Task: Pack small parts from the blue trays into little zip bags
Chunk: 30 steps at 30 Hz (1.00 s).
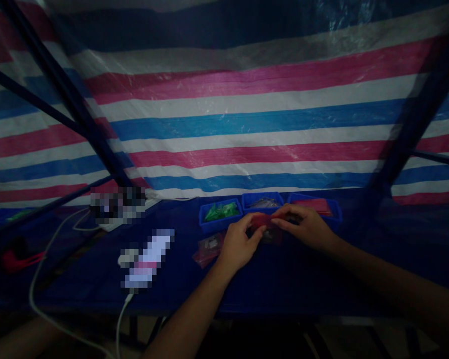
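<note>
A small reddish see-through plastic bag (272, 236) is pinched at its upper edge by both hands, just in front of the bins. My left hand (241, 242) grips its left side between thumb and fingers. On the right side, my right hand (307, 225) closes thumb and fingertips on the same edge. Something pale shows inside the bag, too dim to name. Beside my left hand lie several similar reddish bags (206, 251) with small pale contents.
Behind the hands stand a blue bin with green pieces (221, 213), a blue bin with small greyish parts (262, 202) and a blue bin with reddish bags (318, 206). A blurred-out phone (149, 259) with a white cable lies left. Another person's arm (28, 335) shows at lower left.
</note>
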Motion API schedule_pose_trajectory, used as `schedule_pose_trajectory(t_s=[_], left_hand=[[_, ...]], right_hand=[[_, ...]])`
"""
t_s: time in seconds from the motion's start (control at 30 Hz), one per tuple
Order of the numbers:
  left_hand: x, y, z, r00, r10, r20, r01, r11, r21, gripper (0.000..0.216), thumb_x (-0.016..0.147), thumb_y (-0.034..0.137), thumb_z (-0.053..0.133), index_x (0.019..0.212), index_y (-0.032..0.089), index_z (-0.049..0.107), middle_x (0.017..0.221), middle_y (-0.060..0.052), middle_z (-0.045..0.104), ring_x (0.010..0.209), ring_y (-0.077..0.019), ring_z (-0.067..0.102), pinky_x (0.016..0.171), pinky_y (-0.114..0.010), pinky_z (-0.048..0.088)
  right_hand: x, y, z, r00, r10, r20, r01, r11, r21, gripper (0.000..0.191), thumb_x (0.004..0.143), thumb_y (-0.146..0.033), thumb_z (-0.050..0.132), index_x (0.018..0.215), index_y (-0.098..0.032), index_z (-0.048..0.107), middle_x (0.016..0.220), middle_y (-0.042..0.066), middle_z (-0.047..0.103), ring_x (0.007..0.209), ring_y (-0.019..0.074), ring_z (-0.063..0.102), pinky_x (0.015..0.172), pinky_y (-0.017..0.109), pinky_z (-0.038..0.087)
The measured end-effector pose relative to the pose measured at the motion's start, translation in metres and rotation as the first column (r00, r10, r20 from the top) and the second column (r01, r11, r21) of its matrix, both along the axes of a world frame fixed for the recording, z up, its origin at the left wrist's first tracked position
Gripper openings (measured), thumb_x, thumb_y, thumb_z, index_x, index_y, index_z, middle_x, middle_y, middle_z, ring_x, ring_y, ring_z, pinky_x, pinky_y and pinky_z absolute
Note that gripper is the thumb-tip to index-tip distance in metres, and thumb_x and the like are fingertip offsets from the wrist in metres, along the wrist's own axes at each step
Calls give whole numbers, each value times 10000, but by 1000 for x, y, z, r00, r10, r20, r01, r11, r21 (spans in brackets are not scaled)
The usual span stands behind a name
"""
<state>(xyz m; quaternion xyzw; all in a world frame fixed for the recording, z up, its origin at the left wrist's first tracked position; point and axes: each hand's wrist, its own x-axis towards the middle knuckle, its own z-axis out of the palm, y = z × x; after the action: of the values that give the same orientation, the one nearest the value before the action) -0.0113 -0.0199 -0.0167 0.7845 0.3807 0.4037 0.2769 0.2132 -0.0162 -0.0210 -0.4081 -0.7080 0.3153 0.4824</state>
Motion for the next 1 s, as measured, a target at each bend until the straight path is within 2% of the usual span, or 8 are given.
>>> schedule_pose_trajectory(t_s=[0.17, 0.27, 0.4, 0.5, 0.63, 0.7, 0.83, 1.0], left_hand=[[0, 1, 0, 993, 118, 17, -119, 981, 155, 433, 920, 251, 687, 1343, 238, 601, 1219, -78, 698, 1058, -219, 685, 918, -371, 571], [2, -4, 4, 997, 71, -23, -64, 971, 230, 423, 915, 288, 708, 1325, 240, 616, 1242, -85, 675, 1103, -225, 660, 937, -377, 560], [6, -11, 6, 994, -46, -95, 65, 975, 210, 524, 857, 387, 783, 1330, 235, 617, 1295, -90, 669, 1177, -249, 643, 1045, -409, 519], [5, -9, 6, 994, -41, -98, 60, 979, 193, 403, 921, 328, 705, 1306, 230, 631, 1273, -81, 691, 1160, -243, 657, 1047, -406, 516], [1, -4, 5, 998, 49, -44, -42, 988, 152, 295, 988, 253, 575, 1269, 245, 665, 1202, -60, 736, 1103, -232, 692, 1021, -401, 531], [0, -4, 6, 997, 75, -9, -74, 992, 102, 371, 974, 253, 593, 1344, 261, 620, 1159, -50, 751, 1040, -230, 716, 969, -396, 557], [1, -8, 8, 999, 15, 33, -17, 999, 42, 520, 965, 235, 596, 1474, 275, 496, 1022, -27, 769, 918, -208, 733, 904, -369, 574], [1, -8, 9, 998, 43, 49, -48, 993, 104, 563, 961, 228, 607, 1503, 264, 461, 1051, -30, 766, 970, -202, 724, 983, -378, 539]], right_hand=[[0, 4, -4, 993, -34, -111, 25, 997, -79, 270, 856, -471, 743, 940, -238, 635, 882, 32, 737, 806, 218, 727, 756, 360, 600], [-2, 4, -3, 980, -75, -183, 60, 995, -85, 292, 849, -466, 753, 909, -248, 567, 842, 12, 707, 775, 200, 715, 733, 339, 595], [-9, -4, 3, 979, 90, -183, -112, 987, -116, 278, 878, -462, 735, 986, -233, 623, 928, 32, 725, 846, 198, 721, 782, 340, 594], [-11, -9, 6, 968, 187, -166, -208, 971, -118, 288, 911, -474, 698, 1053, -225, 669, 1029, 56, 738, 918, 208, 720, 845, 363, 591], [-6, -6, 5, 996, -42, -82, 42, 999, -2, 301, 913, -496, 685, 1047, -226, 688, 952, 58, 732, 781, 200, 689, 741, 360, 590], [-2, -3, 4, 985, -167, -47, 171, 979, 109, 332, 877, -476, 733, 1107, -240, 689, 1031, 76, 729, 859, 225, 691, 820, 393, 590], [1, 2, -1, 998, -61, -27, 63, 994, 89, 464, 823, -424, 799, 1239, -267, 667, 1194, 75, 724, 1066, 259, 695, 1006, 451, 553], [1, 6, -6, 998, -39, -53, 40, 999, 6, 333, 837, -435, 785, 1103, -245, 723, 1126, 72, 760, 1033, 257, 719, 990, 455, 565]])
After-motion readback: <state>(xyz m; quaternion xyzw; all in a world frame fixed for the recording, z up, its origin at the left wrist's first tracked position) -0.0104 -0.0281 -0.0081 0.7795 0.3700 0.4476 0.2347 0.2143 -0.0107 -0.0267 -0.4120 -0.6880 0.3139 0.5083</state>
